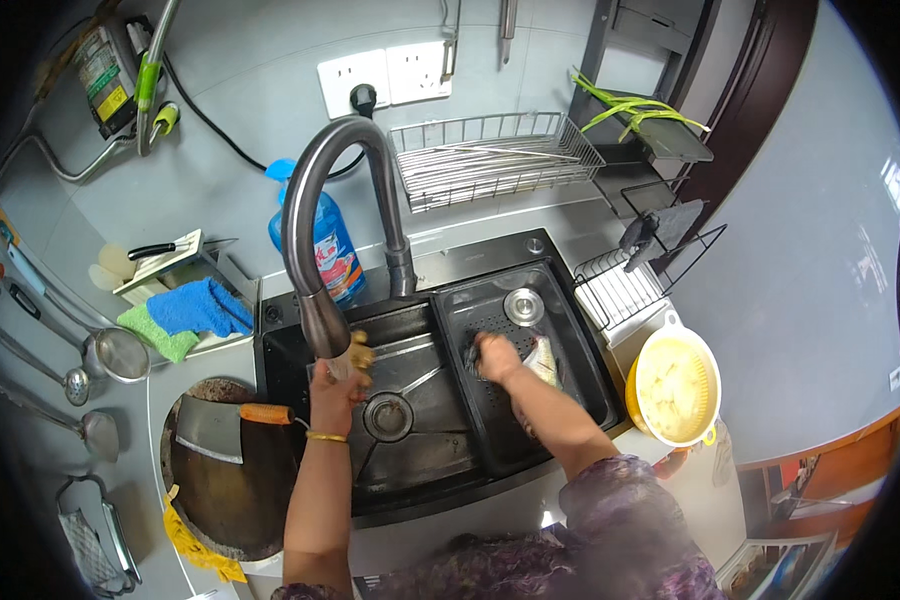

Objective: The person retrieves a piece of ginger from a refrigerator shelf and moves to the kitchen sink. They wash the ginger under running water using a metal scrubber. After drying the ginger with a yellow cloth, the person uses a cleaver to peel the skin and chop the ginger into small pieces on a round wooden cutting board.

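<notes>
My left hand point(335, 394) is closed around a knobbly, yellowish-brown piece, perhaps ginger root point(361, 352), just below the faucet's spray head point(322, 324). My right hand point(497, 357) is over the black perforated drain tray point(574, 360) in the right part of the sink, its fingers curled; what lies under them is hidden. A pale, scaly fish point(543, 362) lies in the tray beside my right wrist, partly covered by my forearm. A round steel strainer plug point(524, 307) sits at the tray's back.
Left of the sink, a cleaver point(211, 429) lies on a round wooden chopping board point(229, 499). A blue soap bottle point(337, 251) stands behind the faucet. A yellow-and-white colander point(714, 375) with pale pieces stands at the right. A wire rack point(495, 161) hangs on the wall.
</notes>
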Motion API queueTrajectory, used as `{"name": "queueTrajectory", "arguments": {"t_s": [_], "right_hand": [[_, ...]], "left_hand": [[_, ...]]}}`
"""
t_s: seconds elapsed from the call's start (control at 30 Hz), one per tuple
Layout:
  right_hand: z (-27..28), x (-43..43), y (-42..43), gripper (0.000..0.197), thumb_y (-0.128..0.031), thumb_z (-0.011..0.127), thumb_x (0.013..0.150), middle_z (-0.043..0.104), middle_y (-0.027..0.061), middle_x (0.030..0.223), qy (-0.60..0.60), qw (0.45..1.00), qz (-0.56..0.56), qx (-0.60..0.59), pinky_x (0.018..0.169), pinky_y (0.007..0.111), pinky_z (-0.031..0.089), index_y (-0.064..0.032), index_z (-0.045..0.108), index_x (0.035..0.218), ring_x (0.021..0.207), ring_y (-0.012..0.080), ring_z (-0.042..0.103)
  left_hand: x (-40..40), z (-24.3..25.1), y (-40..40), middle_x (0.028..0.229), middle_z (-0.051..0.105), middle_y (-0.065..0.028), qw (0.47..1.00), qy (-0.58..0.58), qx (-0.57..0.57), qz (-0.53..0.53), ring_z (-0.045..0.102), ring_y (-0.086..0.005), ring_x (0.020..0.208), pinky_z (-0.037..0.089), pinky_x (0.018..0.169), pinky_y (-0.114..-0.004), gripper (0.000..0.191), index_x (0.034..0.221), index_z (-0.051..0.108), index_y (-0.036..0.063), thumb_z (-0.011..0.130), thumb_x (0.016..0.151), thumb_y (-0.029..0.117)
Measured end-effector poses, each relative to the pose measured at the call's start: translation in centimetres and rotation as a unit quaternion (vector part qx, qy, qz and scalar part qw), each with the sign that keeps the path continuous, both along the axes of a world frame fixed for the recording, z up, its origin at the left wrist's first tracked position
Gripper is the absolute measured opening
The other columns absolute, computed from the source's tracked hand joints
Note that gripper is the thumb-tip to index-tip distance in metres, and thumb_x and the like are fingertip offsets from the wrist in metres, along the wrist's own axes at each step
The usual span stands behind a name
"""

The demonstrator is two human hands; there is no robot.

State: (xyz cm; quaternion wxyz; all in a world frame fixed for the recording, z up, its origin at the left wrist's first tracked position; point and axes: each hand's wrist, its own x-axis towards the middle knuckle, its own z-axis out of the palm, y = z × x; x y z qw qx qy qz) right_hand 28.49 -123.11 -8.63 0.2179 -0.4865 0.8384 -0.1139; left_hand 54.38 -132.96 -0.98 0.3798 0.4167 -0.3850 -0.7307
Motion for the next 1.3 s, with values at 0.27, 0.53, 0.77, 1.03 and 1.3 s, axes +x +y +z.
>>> {"name": "queueTrajectory", "arguments": {"t_s": [0.27, 0.53, 0.77, 1.03, 1.3], "right_hand": [[6.2, -6.1, 0.8, 0.032, 0.009, 0.051, 0.066, 0.056, 0.0004, 0.080, -0.463, 0.829, -0.099, -0.298, 0.062, 0.020, 0.041, -0.0008, 0.054, 0.096, 0.070, 0.0068, 0.052], [7.9, -4.3, -0.7, 0.038, -0.005, 0.059, 0.063, 0.056, 0.0179, 0.093, -0.111, 0.974, 0.031, -0.196, 0.081, 0.032, 0.042, -0.0007, 0.055, 0.101, 0.089, 0.0276, 0.054], [8.9, 1.0, -3.4, 0.017, -0.015, 0.054, 0.075, 0.060, 0.0196, 0.084, -0.089, 0.973, 0.120, -0.176, 0.075, 0.040, 0.045, -0.0026, 0.064, 0.082, 0.083, 0.0360, 0.057], [7.6, -0.1, -8.6, 0.015, -0.013, 0.054, 0.076, 0.059, 0.0213, 0.079, -0.070, 0.961, -0.036, -0.266, 0.073, 0.040, 0.045, -0.0012, 0.064, 0.079, 0.080, 0.0358, 0.057], [6.6, 7.0, -4.5, 0.044, -0.017, 0.064, 0.076, 0.058, 0.0156, 0.103, -0.404, 0.892, 0.146, -0.143, 0.078, 0.028, 0.045, 0.0025, 0.049, 0.114, 0.092, 0.0183, 0.056]], "left_hand": [[1.7, -4.3, 0.8, 0.091, 0.056, -0.0062, 0.993, -0.078, 0.086, -0.008, 0.056, -0.0135, 0.070, 0.044, 0.053, -0.024, 0.053, 0.123, 0.037, 0.0103, 0.056, 0.074, 0.002], [2.5, -3.3, 1.6, 0.097, 0.052, -0.0044, 0.990, -0.095, 0.100, 0.040, 0.053, -0.0148, 0.077, 0.043, 0.060, -0.029, 0.063, 0.130, 0.028, 0.0101, 0.058, 0.075, 0.006], [3.0, -2.6, 1.3, 0.101, 0.052, -0.0062, 0.993, -0.091, 0.065, 0.033, 0.054, -0.0153, 0.078, 0.045, 0.059, -0.028, 0.066, 0.130, 0.025, 0.0043, 0.059, 0.074, 0.005], [2.9, -1.0, 1.9, 0.101, 0.052, -0.0079, 0.985, -0.174, -0.013, 0.005, 0.054, -0.0134, 0.074, 0.045, 0.057, -0.026, 0.064, 0.129, 0.028, 0.0013, 0.060, 0.074, 0.006], [3.5, 0.4, 3.0, 0.105, 0.053, -0.0179, 0.881, -0.317, -0.350, -0.037, 0.055, -0.0272, 0.093, 0.043, 0.080, -0.030, 0.066, 0.128, 0.026, -0.0030, 0.058, 0.071, 0.002]]}}
